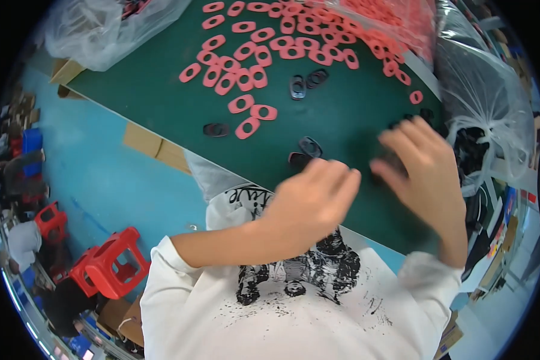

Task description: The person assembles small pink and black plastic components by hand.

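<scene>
My left hand is over the front edge of the green table, fingers bent and blurred. Just beyond its knuckles lie a dark oval piece with a reddish edge and another dark oval piece. Whether its fingers hold anything is hidden. My right hand hovers over the right side of the table, thumb apart from the fingers. A dark smear shows between them, too blurred to name. Small black parts lie by its fingertips. Farther off are several loose dark oval pieces, one alone at the left.
Many pink-red flat rings spread over the far part of the green table, heaped in a clear bag. A tied clear bag with black parts hangs right; another plastic bag sits far left. Red stools stand on the blue floor.
</scene>
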`<state>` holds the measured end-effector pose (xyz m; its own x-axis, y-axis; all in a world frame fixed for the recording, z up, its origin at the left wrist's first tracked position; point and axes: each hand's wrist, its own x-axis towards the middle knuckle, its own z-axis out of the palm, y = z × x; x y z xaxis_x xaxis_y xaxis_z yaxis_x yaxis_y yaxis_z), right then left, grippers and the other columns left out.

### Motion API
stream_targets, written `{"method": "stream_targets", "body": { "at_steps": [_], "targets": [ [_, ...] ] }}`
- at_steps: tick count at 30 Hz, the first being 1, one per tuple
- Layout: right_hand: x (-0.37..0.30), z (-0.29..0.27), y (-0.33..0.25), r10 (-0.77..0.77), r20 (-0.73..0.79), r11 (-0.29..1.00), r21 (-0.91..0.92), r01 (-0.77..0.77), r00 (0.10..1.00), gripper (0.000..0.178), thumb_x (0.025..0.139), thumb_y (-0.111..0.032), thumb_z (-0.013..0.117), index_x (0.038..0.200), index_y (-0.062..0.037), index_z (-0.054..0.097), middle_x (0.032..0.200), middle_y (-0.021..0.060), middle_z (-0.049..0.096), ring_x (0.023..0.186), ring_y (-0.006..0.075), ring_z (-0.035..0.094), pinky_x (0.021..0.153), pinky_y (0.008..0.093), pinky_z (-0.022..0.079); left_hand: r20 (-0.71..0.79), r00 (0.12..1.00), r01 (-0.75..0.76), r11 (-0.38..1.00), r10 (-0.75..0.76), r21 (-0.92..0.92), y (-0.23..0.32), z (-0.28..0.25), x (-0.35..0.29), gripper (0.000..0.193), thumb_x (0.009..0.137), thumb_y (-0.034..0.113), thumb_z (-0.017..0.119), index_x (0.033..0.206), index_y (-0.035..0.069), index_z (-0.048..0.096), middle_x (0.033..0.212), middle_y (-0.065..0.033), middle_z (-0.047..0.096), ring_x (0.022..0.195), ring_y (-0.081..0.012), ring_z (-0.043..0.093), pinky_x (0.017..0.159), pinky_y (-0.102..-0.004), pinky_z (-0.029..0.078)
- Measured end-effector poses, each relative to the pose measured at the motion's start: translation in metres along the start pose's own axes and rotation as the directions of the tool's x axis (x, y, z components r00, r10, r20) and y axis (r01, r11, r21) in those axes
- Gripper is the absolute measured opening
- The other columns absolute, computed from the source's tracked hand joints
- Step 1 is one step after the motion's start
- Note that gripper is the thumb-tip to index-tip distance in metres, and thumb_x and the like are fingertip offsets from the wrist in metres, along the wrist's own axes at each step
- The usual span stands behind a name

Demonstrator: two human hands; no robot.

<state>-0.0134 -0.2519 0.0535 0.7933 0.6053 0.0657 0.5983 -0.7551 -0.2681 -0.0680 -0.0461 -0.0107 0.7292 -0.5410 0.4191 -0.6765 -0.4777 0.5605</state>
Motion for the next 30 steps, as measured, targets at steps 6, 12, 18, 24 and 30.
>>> {"method": "stream_targets", "body": {
  "at_steps": [6,12,18,24,30],
  "targets": [
    [-0.054,0.020,-0.012,0.186,0.075,0.980,-0.087,-0.180,0.980,0.037,0.058,-0.009,0.080,0.089,-0.0009,0.062,0.088,0.0095,0.054,0.081,0.0297,0.052,0.069,0.0403,0.044,-0.263,0.848,0.499,0.860,-0.459,0.105,-0.053,-0.058,-0.033,0.032,0.072,0.001,0.076,0.102,0.002,0.065,0.098,-0.0102,0.060,0.092,-0.0296,0.056,0.077,-0.0379,0.048],
    [-0.051,0.031,-0.013,0.091,0.001,0.996,-0.017,-0.091,0.996,0.030,0.062,-0.001,0.077,0.088,-0.0002,0.062,0.089,0.0100,0.057,0.081,0.0292,0.053,0.070,0.0400,0.045,-0.160,0.881,0.468,0.868,-0.445,0.166,-0.061,-0.063,-0.026,0.038,0.075,0.002,0.074,0.111,0.005,0.062,0.091,-0.0079,0.057,0.091,-0.0270,0.054,0.076,-0.0381,0.047],
    [-0.018,0.047,-0.012,-0.012,-0.164,0.970,0.239,0.051,0.986,0.026,0.068,-0.001,0.078,0.086,0.0002,0.060,0.087,0.0121,0.061,0.073,0.0298,0.060,0.062,0.0374,0.049,-0.090,0.938,0.334,0.942,-0.334,-0.008,-0.065,-0.066,-0.027,0.039,0.075,0.005,0.077,0.110,0.007,0.060,0.087,-0.0080,0.056,0.075,-0.0238,0.057,0.067,-0.0356,0.049],
    [0.042,0.055,-0.008,-0.069,-0.057,0.917,0.389,0.086,0.996,0.026,0.072,-0.006,0.079,0.089,-0.0003,0.061,0.091,0.0096,0.059,0.072,0.0257,0.060,0.062,0.0349,0.049,-0.058,0.883,0.454,0.879,-0.466,-0.146,-0.066,-0.072,-0.032,0.026,0.076,0.008,0.080,0.093,0.000,0.063,0.084,-0.0079,0.061,0.059,-0.0162,0.055,0.055,-0.0284,0.047],
    [0.076,0.078,-0.023,-0.144,-0.233,0.866,0.441,0.236,0.962,0.010,0.080,0.000,0.070,0.088,0.0008,0.065,0.093,0.0086,0.058,0.073,0.0246,0.062,0.065,0.0333,0.051,-0.235,0.772,0.519,0.799,-0.591,-0.304,-0.060,-0.051,-0.031,0.016,0.083,0.009,0.075,0.094,-0.001,0.069,0.083,-0.0065,0.057,0.058,-0.0148,0.050,0.052,-0.0249,0.040]
  ]
}}
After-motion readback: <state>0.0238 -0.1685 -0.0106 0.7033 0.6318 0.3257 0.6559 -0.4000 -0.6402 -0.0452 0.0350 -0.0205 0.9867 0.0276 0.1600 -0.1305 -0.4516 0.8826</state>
